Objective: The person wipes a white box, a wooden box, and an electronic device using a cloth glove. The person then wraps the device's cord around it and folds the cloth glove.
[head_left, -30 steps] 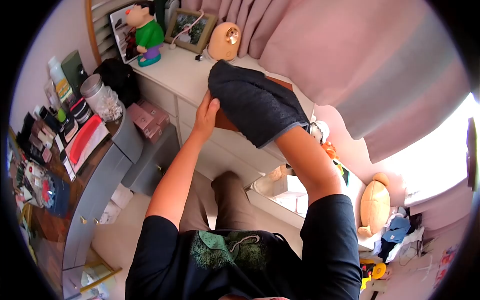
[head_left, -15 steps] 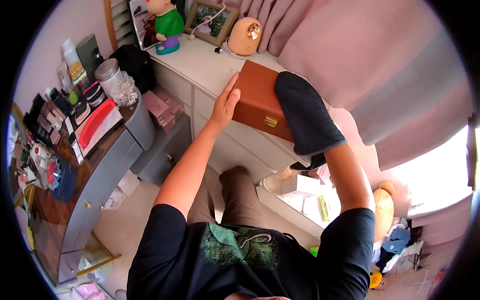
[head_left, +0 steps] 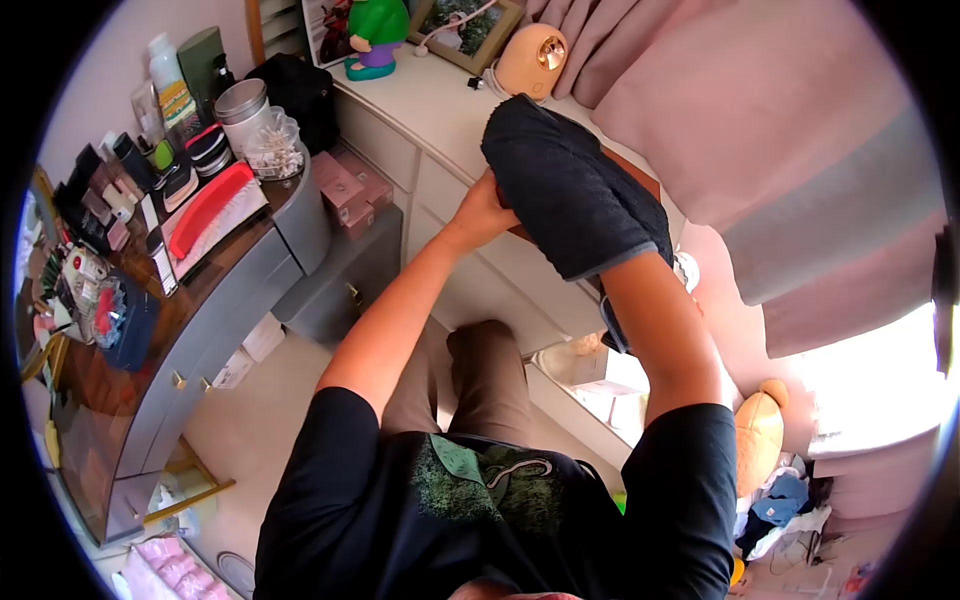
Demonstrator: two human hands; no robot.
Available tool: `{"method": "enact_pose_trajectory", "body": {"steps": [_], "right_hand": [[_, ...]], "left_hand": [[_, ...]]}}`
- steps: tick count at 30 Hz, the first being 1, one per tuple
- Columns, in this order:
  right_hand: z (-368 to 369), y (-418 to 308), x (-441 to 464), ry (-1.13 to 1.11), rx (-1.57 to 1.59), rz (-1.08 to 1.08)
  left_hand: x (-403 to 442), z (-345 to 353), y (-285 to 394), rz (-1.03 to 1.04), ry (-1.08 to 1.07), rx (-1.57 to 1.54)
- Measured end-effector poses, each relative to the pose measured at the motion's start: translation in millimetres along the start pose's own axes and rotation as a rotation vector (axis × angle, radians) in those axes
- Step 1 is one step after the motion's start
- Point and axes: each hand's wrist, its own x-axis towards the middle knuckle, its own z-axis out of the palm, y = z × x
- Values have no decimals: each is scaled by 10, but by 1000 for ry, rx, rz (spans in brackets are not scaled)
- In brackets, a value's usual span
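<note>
My left hand (head_left: 482, 213) grips the left end of a brown leather-look box (head_left: 640, 172), held up in front of the white dresser. My right hand is hidden inside a black fabric mitt or folded cloth (head_left: 570, 190); only the wrist (head_left: 632, 272) and forearm come out of its grey-edged opening. The black fabric lies across the box and covers most of it, including the gold clasp. Brown shows along the box's far right edge and in a sliver beside my left fingers. The fingers of my right hand cannot be seen.
Behind the box, the white dresser (head_left: 440, 135) carries a figurine (head_left: 377, 35), a picture frame (head_left: 466, 35) and a peach-coloured device (head_left: 530, 62). To the left, a grey vanity (head_left: 215, 330) holds bottles, a jar (head_left: 243, 112) and a red comb-like item (head_left: 210, 210). Pink curtains (head_left: 690, 90) hang at right.
My right hand in the black fabric has moved left and up across the box, covering its top and front. My left hand still holds the left end. The view has shifted slightly.
</note>
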Motion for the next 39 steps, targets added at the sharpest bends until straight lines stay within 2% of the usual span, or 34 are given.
{"method": "enact_pose_trajectory", "body": {"steps": [2, 4, 5, 7, 14, 16, 19, 20, 22, 26, 29, 30, 32, 35, 37, 39], "right_hand": [[-26, -47, -57, -1, -2, -8], [-67, -78, -185, -4, 7, -12], [-108, -84, -274, -7, 14, -8], [-150, -83, -335, -12, 16, -6], [-75, 3, -67, 12, 20, 6], [-50, -8, -22, 10, 22, 2], [-95, -12, -65, 6, 32, 10], [-133, -17, -107, 8, 38, 12], [-229, -7, -229, 12, 45, 28], [-516, 88, -485, 19, 35, 101], [-579, 235, -568, 0, -1, 197], [-540, 303, -548, -12, -16, 234], [-383, 456, -473, -43, -57, 296], [-85, 757, -256, -101, -104, 392], [97, 952, -147, -158, -126, 456], [203, 1060, -123, -219, -150, 515]], "left_hand": [[31, -15, -33, -13, 19, -50], [148, -118, -297, 174, 34, 107], [158, -118, -305, 177, 39, 104], [158, -96, -334, 376, 20, 84], [100, -90, -240, 234, -14, 142], [-41, 10, -27, 88, 11, 3], [-53, 30, 2, 77, 23, 9], [20, -21, -59, 80, 21, 12], [145, -127, -264, 404, 57, 311], [168, -105, -162, 285, 41, 298], [265, -146, -65, 279, -8, 382], [319, -201, -49, 274, -30, 374], [409, -286, -21, 282, -101, 598], [369, -286, -9, 262, -162, 578], [326, -314, -20, 360, -144, 630], [324, -360, 27, 311, -204, 578]]}}
